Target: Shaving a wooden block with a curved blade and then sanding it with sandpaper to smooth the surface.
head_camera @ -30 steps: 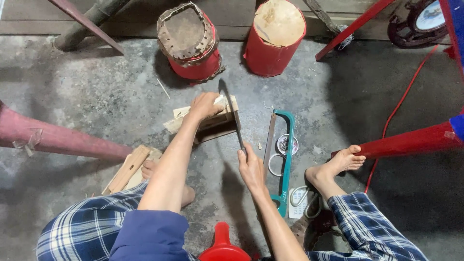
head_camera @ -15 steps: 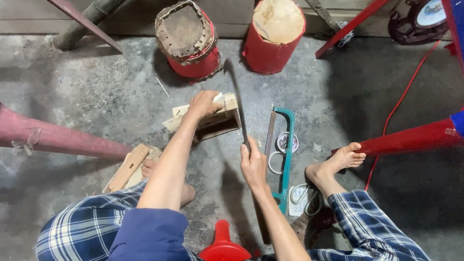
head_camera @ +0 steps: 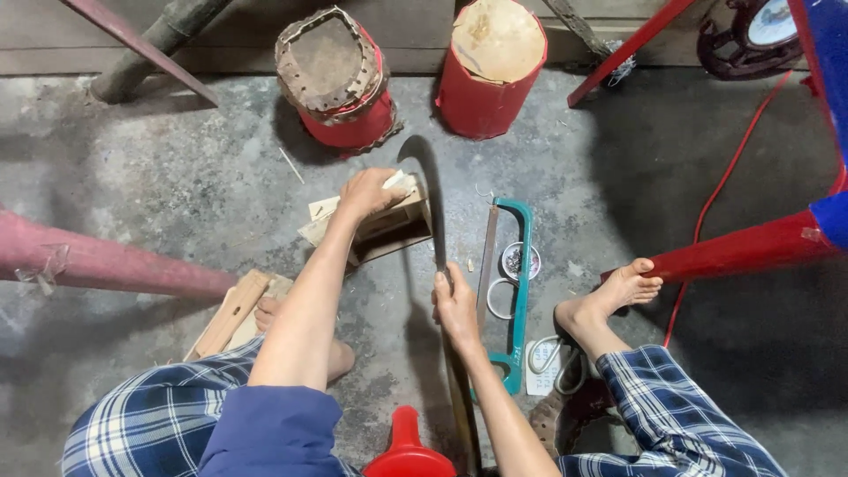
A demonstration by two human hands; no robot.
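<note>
**Blade raised beside a steadying hand**

Fingers are the main worry: the left hand (head_camera: 369,193) is clamped over the top of a small pale wood block (head_camera: 375,221), just left of centre in the frame, and the long curved knife (head_camera: 430,199) stands right beside it, its dark blade passing close along the block's right edge. A stroke that drifts left, or a block that shifts on the rough concrete floor (head_camera: 177,194), could bring the edge onto those fingers. The bare foot (head_camera: 609,296) at right of centre is well apart from the blade, yet it rests just beside the teal hacksaw (head_camera: 512,291) lying on the floor.

The right hand (head_camera: 458,305), below centre, is closed tight around the knife's handle, with the blade rising from it toward the upper middle of the frame. The block lies up and to the left of that hand, near but not touching it; the left hand sits directly on it.

2 red drums (head_camera: 481,66) stand along the top edge, 1 with a frayed cover. More wood scraps (head_camera: 234,309) lie at lower left.
</note>
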